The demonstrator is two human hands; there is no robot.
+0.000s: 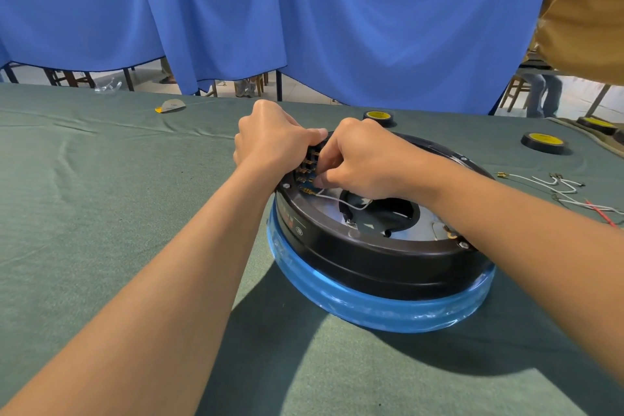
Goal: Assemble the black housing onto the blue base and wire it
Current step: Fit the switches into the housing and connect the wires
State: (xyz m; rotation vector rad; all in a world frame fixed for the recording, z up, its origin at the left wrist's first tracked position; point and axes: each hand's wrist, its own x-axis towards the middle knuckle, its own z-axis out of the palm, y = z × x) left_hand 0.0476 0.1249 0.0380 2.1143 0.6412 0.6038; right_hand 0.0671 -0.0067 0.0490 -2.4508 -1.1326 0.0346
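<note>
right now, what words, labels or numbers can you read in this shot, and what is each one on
No text here can be read in full.
Black housing: red marks and a small round logo on its side wall, too blurred to read.
Tape rolls: dark print on the yellow labels, too small to read.
White and yellow packet: faint print, blurred.
</note>
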